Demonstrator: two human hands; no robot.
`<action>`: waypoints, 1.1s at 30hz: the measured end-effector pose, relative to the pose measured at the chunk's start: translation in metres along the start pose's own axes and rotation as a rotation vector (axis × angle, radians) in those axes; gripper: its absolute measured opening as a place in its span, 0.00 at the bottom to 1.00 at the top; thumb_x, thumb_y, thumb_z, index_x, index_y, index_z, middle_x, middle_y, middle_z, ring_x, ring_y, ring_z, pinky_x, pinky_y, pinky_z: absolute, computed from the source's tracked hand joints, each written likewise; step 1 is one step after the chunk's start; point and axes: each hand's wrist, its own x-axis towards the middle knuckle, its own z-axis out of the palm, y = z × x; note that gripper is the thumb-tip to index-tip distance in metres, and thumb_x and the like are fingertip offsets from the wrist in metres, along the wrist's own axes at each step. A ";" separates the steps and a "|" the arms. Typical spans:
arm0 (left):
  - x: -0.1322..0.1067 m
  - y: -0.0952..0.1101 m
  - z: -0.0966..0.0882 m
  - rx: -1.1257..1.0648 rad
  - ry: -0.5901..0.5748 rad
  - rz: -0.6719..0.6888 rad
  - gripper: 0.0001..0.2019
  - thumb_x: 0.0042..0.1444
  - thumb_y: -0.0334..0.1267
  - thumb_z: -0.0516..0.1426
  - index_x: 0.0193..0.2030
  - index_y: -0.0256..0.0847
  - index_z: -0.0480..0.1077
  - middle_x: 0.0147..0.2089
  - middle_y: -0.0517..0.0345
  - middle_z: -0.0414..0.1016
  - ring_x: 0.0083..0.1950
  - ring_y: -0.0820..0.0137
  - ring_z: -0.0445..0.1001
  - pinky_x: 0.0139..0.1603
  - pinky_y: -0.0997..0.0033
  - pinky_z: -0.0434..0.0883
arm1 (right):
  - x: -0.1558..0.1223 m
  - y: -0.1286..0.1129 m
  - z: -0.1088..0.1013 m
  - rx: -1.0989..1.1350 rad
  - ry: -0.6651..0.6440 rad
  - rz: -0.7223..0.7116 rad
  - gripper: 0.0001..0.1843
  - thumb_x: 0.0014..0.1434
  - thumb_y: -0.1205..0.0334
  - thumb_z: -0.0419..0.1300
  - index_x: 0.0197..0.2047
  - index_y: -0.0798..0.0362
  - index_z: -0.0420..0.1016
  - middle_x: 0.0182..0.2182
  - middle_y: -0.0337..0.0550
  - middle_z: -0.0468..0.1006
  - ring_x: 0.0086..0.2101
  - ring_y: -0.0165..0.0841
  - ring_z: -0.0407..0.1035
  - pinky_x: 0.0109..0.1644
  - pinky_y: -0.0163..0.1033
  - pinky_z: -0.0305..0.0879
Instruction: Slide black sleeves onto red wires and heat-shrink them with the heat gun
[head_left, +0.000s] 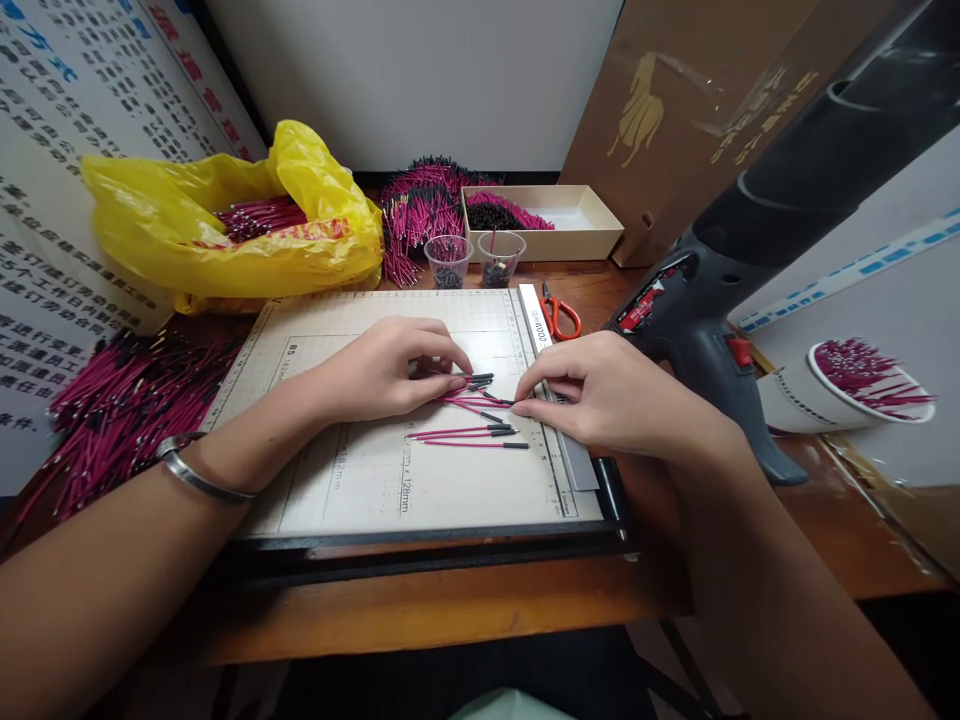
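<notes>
My left hand (394, 368) rests on the white paper cutter board (360, 470), fingers curled and pinched on the ends of a few thin magenta wires with black sleeves (472, 383). My right hand (604, 390) lies just right of them, thumb and forefinger pinched at the wires' right tips beside the cutter's metal ruler edge (574, 455). Three more magenta wires (469, 437) lie loose on the board below the hands. A metal bangle (191, 470) sits on my left wrist.
A heap of magenta wires (120, 410) lies left of the board. Behind stand a yellow bag (225, 225), another wire pile (420, 205), a cardboard box (570, 220), two clear cups (472, 260) and orange scissors (559, 315). A heat gun (705, 310) and a wire-filled paper cup (855, 390) are at the right.
</notes>
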 end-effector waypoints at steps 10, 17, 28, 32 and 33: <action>0.000 0.000 -0.003 -0.005 -0.001 0.024 0.11 0.65 0.40 0.59 0.46 0.40 0.81 0.39 0.55 0.81 0.38 0.72 0.76 0.42 0.74 0.69 | -0.001 -0.001 0.000 -0.001 -0.018 -0.002 0.04 0.57 0.63 0.68 0.34 0.51 0.86 0.27 0.36 0.82 0.28 0.26 0.66 0.36 0.36 0.55; -0.001 0.001 -0.009 -0.035 -0.074 0.011 0.12 0.64 0.44 0.61 0.48 0.40 0.80 0.44 0.54 0.81 0.43 0.70 0.76 0.46 0.71 0.69 | -0.002 -0.003 0.001 -0.037 -0.008 0.014 0.05 0.59 0.62 0.67 0.35 0.51 0.86 0.28 0.36 0.82 0.28 0.25 0.65 0.36 0.35 0.55; -0.001 0.000 -0.010 -0.065 -0.091 0.015 0.10 0.66 0.37 0.57 0.45 0.39 0.80 0.42 0.55 0.82 0.42 0.73 0.78 0.47 0.75 0.71 | -0.002 -0.005 0.003 -0.105 0.102 0.003 0.05 0.58 0.63 0.68 0.33 0.51 0.86 0.17 0.34 0.68 0.22 0.23 0.56 0.33 0.35 0.52; -0.002 0.002 -0.010 -0.080 -0.078 0.007 0.10 0.65 0.36 0.57 0.45 0.38 0.80 0.42 0.56 0.82 0.42 0.74 0.78 0.47 0.76 0.72 | -0.001 -0.005 0.005 -0.115 0.129 -0.015 0.05 0.58 0.64 0.67 0.33 0.52 0.87 0.19 0.35 0.71 0.22 0.24 0.57 0.33 0.36 0.52; -0.002 0.002 -0.010 -0.084 -0.080 0.001 0.10 0.65 0.37 0.58 0.45 0.38 0.80 0.43 0.56 0.82 0.42 0.74 0.78 0.47 0.76 0.72 | -0.001 -0.005 0.006 -0.119 0.136 -0.017 0.06 0.59 0.64 0.67 0.33 0.52 0.87 0.19 0.35 0.72 0.22 0.24 0.57 0.33 0.36 0.52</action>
